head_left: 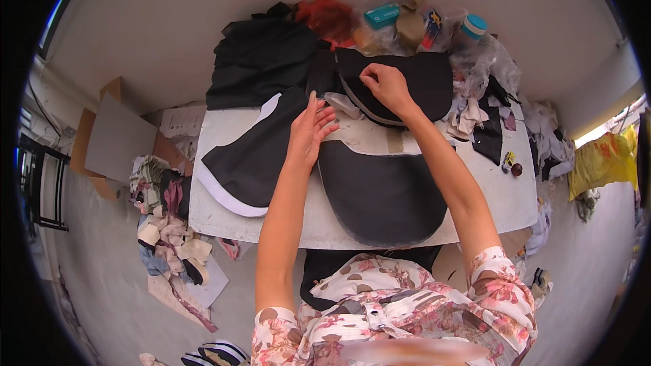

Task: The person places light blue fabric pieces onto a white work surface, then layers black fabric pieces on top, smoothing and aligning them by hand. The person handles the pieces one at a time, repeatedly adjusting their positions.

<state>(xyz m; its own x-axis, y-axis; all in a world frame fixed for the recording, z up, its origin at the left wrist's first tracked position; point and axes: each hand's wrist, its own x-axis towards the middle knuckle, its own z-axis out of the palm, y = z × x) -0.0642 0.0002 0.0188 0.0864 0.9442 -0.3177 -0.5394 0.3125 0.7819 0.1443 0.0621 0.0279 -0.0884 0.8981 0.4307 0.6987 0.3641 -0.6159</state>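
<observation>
My left hand (312, 127) is open, palm turned up and fingers apart. Its uppermost fingertip reaches the lower end of a narrow black fabric strip (321, 71). Over a stack of black, round-ended fabric pieces (427, 85), my right hand (385, 87) is closed with its fingers bent together. Whether anything is pinched in it is too small to make out. A black curved panel with a white border (254, 163) lies left of my left forearm. Between my forearms, a large black rounded panel (383, 193) rests near the table's front edge.
Folded black cloth (261, 61) is piled at the back left of the white table (305, 220). Plastic bags, a teal box (382, 15) and a blue-lidded jar (474, 26) crowd the back. Scraps (468, 118) and a small dark red round object (517, 169) lie right; more scraps (176, 244) hang left.
</observation>
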